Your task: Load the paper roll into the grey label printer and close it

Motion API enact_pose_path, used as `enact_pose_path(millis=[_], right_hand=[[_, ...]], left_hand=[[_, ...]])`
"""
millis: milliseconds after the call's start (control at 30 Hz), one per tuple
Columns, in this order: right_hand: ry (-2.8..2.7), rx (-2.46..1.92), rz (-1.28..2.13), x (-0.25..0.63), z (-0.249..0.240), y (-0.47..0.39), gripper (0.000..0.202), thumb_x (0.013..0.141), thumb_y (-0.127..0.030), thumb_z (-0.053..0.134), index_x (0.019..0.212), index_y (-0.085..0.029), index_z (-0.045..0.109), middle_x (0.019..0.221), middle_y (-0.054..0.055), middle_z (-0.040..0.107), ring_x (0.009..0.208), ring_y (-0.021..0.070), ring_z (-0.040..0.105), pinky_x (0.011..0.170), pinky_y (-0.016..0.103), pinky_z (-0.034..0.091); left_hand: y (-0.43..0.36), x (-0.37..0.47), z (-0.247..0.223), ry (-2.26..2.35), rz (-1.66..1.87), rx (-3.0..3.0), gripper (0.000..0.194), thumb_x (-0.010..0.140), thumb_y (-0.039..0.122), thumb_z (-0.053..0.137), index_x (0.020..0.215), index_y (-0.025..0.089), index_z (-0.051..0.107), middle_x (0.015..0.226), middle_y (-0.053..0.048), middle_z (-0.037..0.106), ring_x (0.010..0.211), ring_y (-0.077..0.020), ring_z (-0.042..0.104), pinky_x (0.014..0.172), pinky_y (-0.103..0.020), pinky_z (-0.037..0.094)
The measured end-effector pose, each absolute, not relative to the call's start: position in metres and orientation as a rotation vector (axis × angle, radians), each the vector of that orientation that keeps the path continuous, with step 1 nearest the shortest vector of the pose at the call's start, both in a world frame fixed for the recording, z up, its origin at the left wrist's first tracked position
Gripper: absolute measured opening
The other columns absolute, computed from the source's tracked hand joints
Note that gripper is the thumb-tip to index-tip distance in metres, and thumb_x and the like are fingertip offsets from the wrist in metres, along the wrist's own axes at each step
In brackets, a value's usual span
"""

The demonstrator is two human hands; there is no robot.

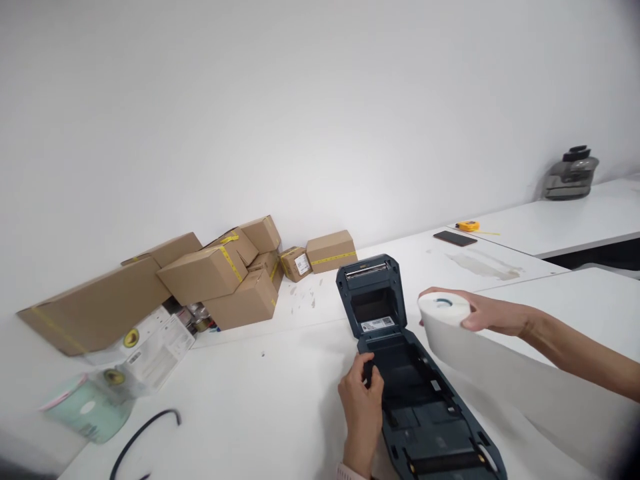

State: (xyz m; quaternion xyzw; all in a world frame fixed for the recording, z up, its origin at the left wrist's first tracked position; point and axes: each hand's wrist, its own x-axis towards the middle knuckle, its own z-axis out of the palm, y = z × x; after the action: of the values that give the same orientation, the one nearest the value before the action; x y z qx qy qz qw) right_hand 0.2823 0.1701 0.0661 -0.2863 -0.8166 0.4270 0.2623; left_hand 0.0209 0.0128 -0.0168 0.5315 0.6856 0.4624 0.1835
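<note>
Currently my right grip is closed around the paper roll, right of centre, its strip trailing toward the lower right. My left grip, fingers curled, touches the open printer at lower centre; I can't tell whether it pinches.

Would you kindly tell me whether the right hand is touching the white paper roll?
Touching: the head view shows the right hand holding the white paper roll, its fingers against the roll's upper end with no gap.
</note>
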Motion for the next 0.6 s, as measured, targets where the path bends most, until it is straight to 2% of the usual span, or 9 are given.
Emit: enact_pose_path(millis=[100,200,333,433,600], right_hand=[[-2.508,-0.515,1.526,0.24,0.085,0.151,0.084,0.054,-0.059,0.083,0.124,-0.019,0.062,0.114,0.008,0.071,0.104,0.0294,0.067,0.086,0.036,0.054],[-2.808,-0.586,1.471,0.202,0.09,0.142,0.082,0.044,-0.043,0.092,0.118,-0.019,0.066,0.115,0.006,0.07,0.107,0.0309,0.065,0.088,0.036,0.052],[-3.064,-0.706,1.286,0.172,0.082,0.138,0.075,0.044,-0.046,0.091,0.111,-0.021,0.069,0.106,0.004,0.071,0.1,0.0315,0.066,0.082,0.037,0.052],[-3.188,-0.746,1.131,0.161,0.074,0.136,0.077,0.043,-0.05,0.09,0.11,-0.019,0.069,0.103,0.005,0.071,0.099,0.0345,0.067,0.083,0.041,0.051],[-3.238,-0.738,1.094,0.151,0.057,0.138,0.085,0.048,-0.058,0.086,0.121,-0.019,0.067,0.114,0.01,0.071,0.109,0.0382,0.066,0.093,0.046,0.051]], left_hand=[[0.013,0.018,-0.018,1.889,1.303,1.492,0.03,0.089,0.027,0.049,0.11,0.023,0.071,0.094,-0.006,0.077,0.084,-0.0224,0.071,0.078,-0.032,0.053],[0.011,0.014,-0.019,1.827,1.328,1.503,0.03,0.089,0.027,0.051,0.11,0.024,0.072,0.1,-0.005,0.078,0.087,-0.0218,0.072,0.08,-0.031,0.055],[0.008,0.014,-0.021,1.805,1.366,1.499,0.032,0.091,0.031,0.05,0.114,0.024,0.072,0.108,-0.006,0.078,0.098,-0.024,0.072,0.086,-0.033,0.055],[0.006,0.015,-0.023,1.813,1.373,1.479,0.034,0.092,0.033,0.049,0.116,0.023,0.071,0.112,-0.006,0.077,0.103,-0.0248,0.071,0.09,-0.035,0.055],[0.008,0.016,-0.024,1.808,1.395,1.473,0.035,0.093,0.035,0.05,0.116,0.022,0.072,0.115,-0.008,0.077,0.105,-0.0256,0.072,0.092,-0.037,0.055]])
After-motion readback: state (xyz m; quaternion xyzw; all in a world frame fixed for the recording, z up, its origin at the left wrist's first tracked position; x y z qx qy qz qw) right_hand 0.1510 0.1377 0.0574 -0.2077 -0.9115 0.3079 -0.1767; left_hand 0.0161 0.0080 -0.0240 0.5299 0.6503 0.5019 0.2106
